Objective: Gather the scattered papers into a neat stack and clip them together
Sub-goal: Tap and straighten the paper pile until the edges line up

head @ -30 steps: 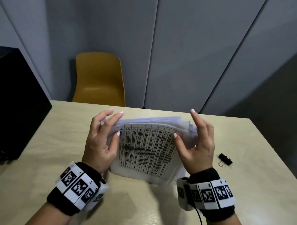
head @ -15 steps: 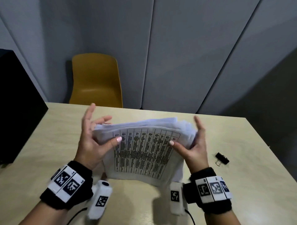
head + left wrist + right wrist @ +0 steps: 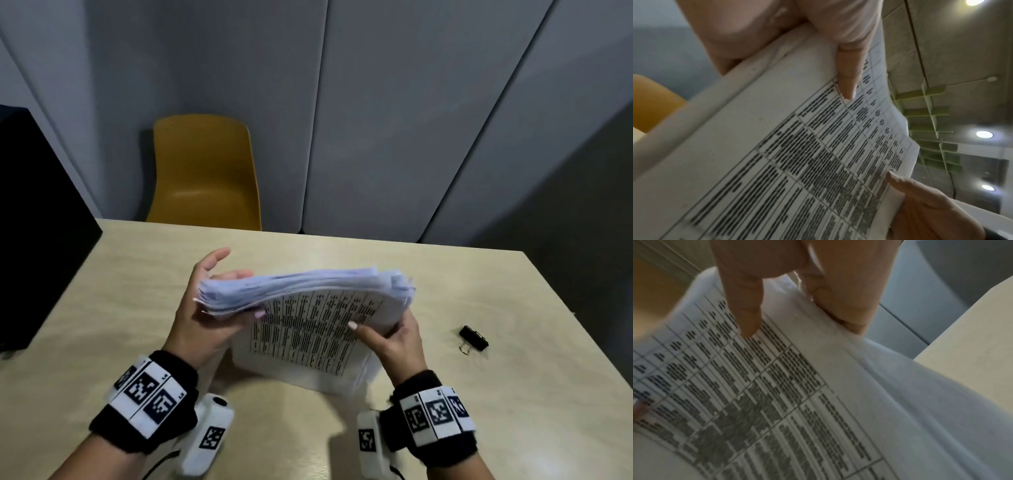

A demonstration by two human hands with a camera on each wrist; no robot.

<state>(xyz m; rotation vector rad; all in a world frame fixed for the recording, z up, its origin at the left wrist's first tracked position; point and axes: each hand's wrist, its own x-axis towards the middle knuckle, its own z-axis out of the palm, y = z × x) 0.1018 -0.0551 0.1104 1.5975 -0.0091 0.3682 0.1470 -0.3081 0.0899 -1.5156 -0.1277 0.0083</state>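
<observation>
A thick stack of white papers [image 3: 308, 329] stands on its lower edge on the table [image 3: 479, 394], leaning towards me, with a printed table on its front sheet. Its upper edges [image 3: 301, 284] are fanned and uneven. My left hand [image 3: 202, 325] holds the left side, thumb [image 3: 849, 73] on the printed face and fingers behind. At the right side my right hand [image 3: 400, 339] holds it the same way, with its thumb [image 3: 745, 316] on the front. A black binder clip [image 3: 474, 338] lies on the table, right of my right hand and apart from it.
A yellow chair [image 3: 205, 174] stands behind the table's far edge. A large black object [image 3: 37, 222] sits at the table's left side. Grey wall panels rise behind. Bare tabletop shows to the left and right of the stack.
The stack has tipped further towards me, so its top edges now show. Both hands slid lower along its sides, and their raised fingers went behind the sheets.
</observation>
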